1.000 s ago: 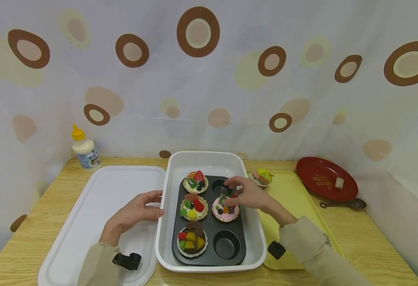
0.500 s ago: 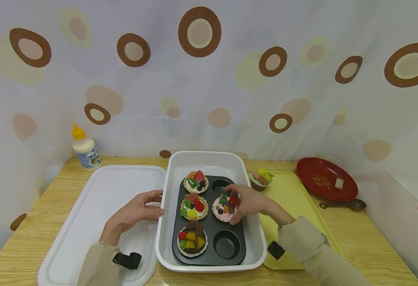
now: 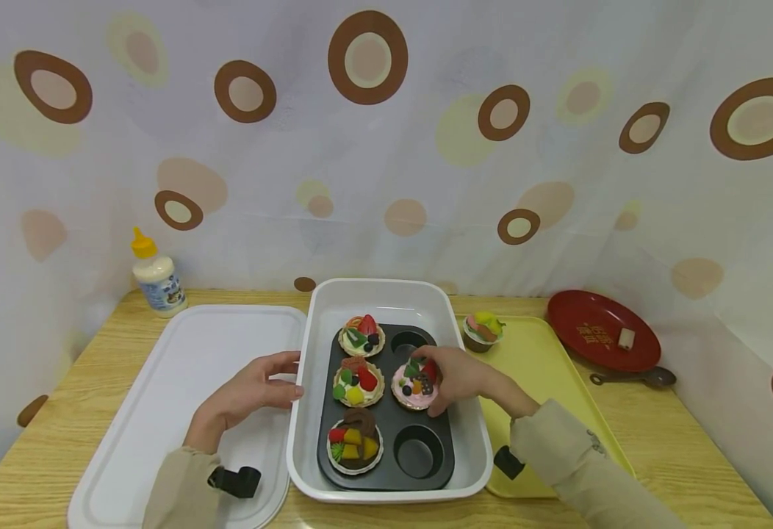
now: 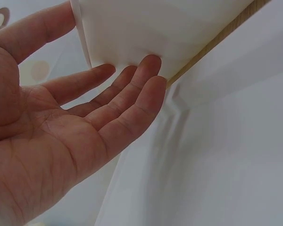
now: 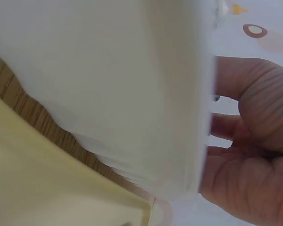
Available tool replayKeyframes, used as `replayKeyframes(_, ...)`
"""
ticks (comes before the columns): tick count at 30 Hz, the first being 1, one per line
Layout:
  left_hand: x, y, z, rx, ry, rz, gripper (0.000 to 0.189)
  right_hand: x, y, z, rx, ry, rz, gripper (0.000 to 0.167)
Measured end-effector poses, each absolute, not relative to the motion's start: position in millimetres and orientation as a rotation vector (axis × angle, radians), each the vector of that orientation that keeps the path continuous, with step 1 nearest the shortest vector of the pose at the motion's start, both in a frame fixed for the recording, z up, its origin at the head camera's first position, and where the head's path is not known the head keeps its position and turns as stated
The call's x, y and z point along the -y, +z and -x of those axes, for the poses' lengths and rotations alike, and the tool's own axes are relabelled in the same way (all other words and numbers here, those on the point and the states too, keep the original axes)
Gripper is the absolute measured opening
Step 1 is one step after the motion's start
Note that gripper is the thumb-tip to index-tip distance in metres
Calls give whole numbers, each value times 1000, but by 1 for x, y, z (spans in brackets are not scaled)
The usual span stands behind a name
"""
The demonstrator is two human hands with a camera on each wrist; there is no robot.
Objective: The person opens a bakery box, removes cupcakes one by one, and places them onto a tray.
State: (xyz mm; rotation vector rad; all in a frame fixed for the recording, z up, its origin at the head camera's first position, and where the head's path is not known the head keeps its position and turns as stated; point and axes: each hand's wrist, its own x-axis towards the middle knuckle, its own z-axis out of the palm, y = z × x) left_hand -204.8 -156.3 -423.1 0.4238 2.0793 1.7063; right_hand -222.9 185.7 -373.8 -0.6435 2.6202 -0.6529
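Observation:
A white deep tray [image 3: 386, 497] holds a black muffin tin [image 3: 386, 419]. In the tin's middle right cup sits a pink-topped toy cupcake [image 3: 410, 394] with a strawberry and berries. My right hand [image 3: 459, 375] grips its right side between thumb and fingers; the tray wall hides the fingertips in the right wrist view. My left hand [image 3: 254, 389] rests against the tray's left wall, thumb at the rim, the other fingers [image 4: 132, 113] loosely extended along the outside. Down the tin's left column stand a strawberry tart [image 3: 362, 338], another fruit tart [image 3: 358, 383] and a chocolate-topped tart [image 3: 355, 444].
A flat white tray [image 3: 195, 382] lies at left, a yellow tray [image 3: 538, 375] at right with a lemon-topped cupcake [image 3: 482, 330]. A white bottle with a yellow nozzle [image 3: 158, 275] stands at back left. A red plate [image 3: 601, 330] and a brown spoon [image 3: 638, 378] lie at back right.
My right hand has come from above the pink-topped cupcake down onto its right side, the thumb moving nearer me. My left hand stays on the tray's wall.

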Motion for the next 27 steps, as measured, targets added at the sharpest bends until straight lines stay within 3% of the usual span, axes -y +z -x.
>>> replayKeyframes(27, 156, -425, 205, -2103, 1678, -413, 71, -189, -381, 222, -2730, -563, 842, 73)
